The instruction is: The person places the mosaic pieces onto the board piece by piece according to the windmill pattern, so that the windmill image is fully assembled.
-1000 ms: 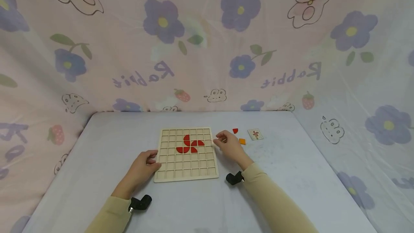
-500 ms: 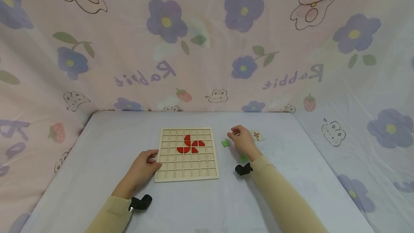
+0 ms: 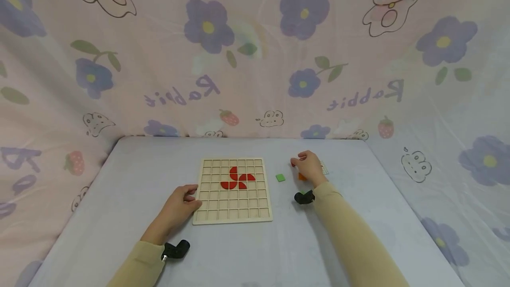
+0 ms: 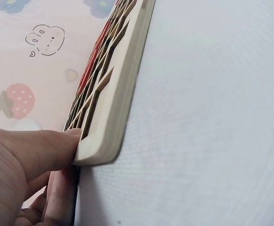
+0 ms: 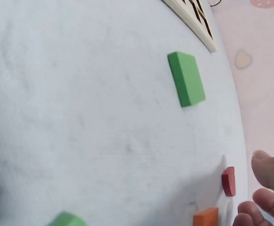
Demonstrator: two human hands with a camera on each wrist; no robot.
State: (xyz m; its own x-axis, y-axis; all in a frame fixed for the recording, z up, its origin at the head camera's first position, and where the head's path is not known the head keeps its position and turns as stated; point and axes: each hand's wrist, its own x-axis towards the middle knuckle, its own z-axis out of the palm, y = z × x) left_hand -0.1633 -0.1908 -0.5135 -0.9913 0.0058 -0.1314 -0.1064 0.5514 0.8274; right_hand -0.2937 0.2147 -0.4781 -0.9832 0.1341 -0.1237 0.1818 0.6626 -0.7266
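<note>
Behind the right hand [image 3: 310, 166], fingers parted, a card [image 3: 325, 168] hides partly; the left hand [image 3: 178, 206] holds the board [image 3: 233, 205].

Pale table [image 3: 239, 251] with board [image 3: 233, 204], tiles [image 3: 280, 177], card [image 3: 325, 169]

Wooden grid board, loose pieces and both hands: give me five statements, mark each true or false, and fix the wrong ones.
1. The left hand touches the board's left edge. True.
2. Every piece set in the board is green. False: those are red pieces.
3. The right hand is to the right of the board. True.
4. All pieces off the board are red. False: a green square and an orange piece lie on the table.
5. In the head view, the green square lies between board and right hand. True.
</note>
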